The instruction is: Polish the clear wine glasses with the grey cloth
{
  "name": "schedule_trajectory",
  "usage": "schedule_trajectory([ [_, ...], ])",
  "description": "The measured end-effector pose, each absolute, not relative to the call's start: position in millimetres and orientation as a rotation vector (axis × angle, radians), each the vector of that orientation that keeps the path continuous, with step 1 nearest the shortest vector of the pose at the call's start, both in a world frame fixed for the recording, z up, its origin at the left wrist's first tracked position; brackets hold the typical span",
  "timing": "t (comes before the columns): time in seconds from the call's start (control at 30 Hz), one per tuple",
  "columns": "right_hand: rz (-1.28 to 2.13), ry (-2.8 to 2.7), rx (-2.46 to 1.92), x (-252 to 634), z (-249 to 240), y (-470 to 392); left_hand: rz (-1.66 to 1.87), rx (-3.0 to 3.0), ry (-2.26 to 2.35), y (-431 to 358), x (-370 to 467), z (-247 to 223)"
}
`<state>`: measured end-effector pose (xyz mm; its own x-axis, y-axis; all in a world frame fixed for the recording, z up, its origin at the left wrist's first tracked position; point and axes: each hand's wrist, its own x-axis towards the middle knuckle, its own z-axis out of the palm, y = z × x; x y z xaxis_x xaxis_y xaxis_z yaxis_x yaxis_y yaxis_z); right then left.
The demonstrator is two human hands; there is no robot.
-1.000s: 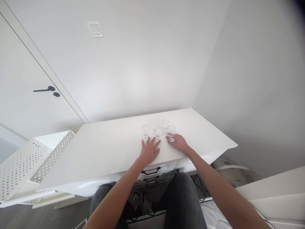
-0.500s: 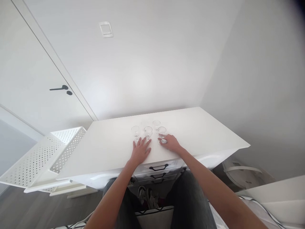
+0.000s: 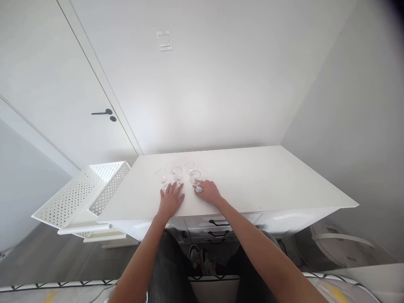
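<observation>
Several clear stemmed glasses stand in a close group on the white cabinet top (image 3: pixel 246 181). My left hand (image 3: pixel 171 201) lies flat with fingers spread, its fingertips at the feet of the left glass (image 3: pixel 161 174) and the middle glass (image 3: pixel 177 171). My right hand (image 3: pixel 208 192) is closed around the lower part of the front right glass (image 3: pixel 195 175), which stands upright. Something small and white (image 3: pixel 199 189) is at a finger of that hand; whether worn or held I cannot tell. Behind stand another glass (image 3: pixel 190 166) and a very faint one.
A white perforated rack (image 3: pixel 71 198) stands left of the cabinet, near a door with a dark handle (image 3: pixel 101 112). Drawers with dark pulls (image 3: pixel 219 223) face my knees. A wall with a switch (image 3: pixel 164 41) rises behind. A round, pale object (image 3: pixel 341 244) sits at lower right.
The glasses have shifted left along the cabinet top as a group, and both my hands have moved left with them. The camera's view has shifted too.
</observation>
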<state>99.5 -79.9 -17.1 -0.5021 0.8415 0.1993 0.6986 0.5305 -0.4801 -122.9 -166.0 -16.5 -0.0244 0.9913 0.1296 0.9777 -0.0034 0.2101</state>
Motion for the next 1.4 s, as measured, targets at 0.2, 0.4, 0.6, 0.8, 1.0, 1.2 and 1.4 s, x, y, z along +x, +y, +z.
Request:
schedule_trajectory([
  [0.2,0.445,-2.398,-1.169,58.0,-19.3,-87.4,0.394,2.065,2.272,-173.9,-143.8,-15.6],
  [0.4,0.433,-2.443,-1.095,33.3,-19.1,-92.0,0.438,1.967,2.398,-175.7,-140.9,-21.0],
  [0.6,0.465,-2.426,-1.066,33.9,-18.7,-93.0,0.431,1.913,2.454,-176.0,-139.4,-22.0],
  [0.8,0.49,-2.38,-0.998,38.0,-20.7,-93.1,0.449,1.923,2.434,-179.8,-135.1,-17.7],
  [1.0,0.571,-2.336,-1.056,41.5,-19.0,-93.5,0.715,1.964,2.483,-187.4,-136.1,-16.6],
  [1.2,0.648,-2.311,-1.034,42.8,-17.4,-92.4,1.443,1.606,2.348,-205.3,-121.8,-7.8],
  [1.4,1.067,-1.87,-0.793,58.6,-16.4,-93.2,1.404,1.041,1.322,-199.0,-61.8,10.8],
])
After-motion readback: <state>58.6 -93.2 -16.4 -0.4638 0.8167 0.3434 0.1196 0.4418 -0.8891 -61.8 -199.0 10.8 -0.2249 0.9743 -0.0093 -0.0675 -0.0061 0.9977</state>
